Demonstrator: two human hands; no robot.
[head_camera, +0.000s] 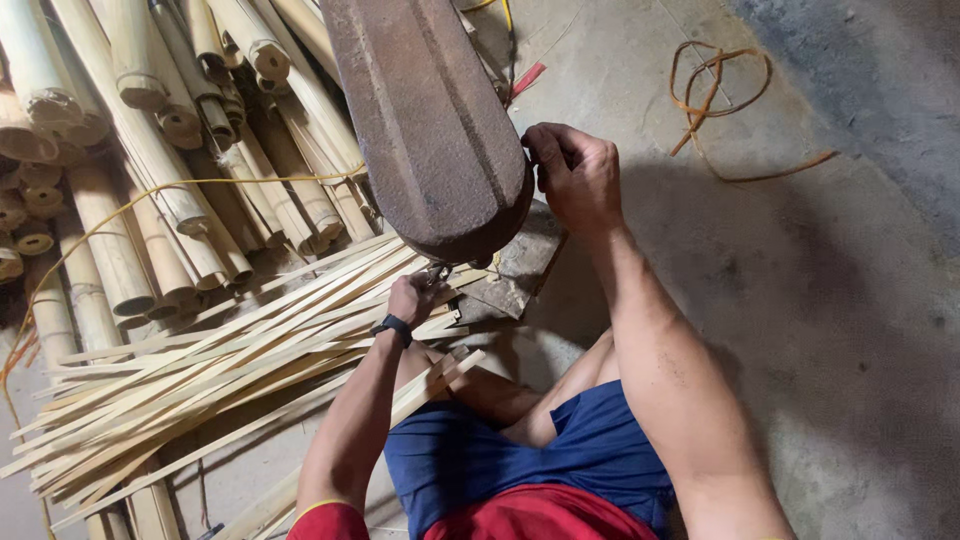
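Blue shorts (520, 455) lie nearest, beyond them the heavy rusty machine head (430, 120), where the right hand (575, 175) closes on its far-right edge and should hold steady while the left hand (415, 297) pinches a bamboo strip (300, 330) below it.

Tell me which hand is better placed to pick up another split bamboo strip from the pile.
Left, probably. The left hand sits under the rusty machine head, right at the near ends of the bamboo strips. The right hand is up on the far side of the machine, away from the pile.
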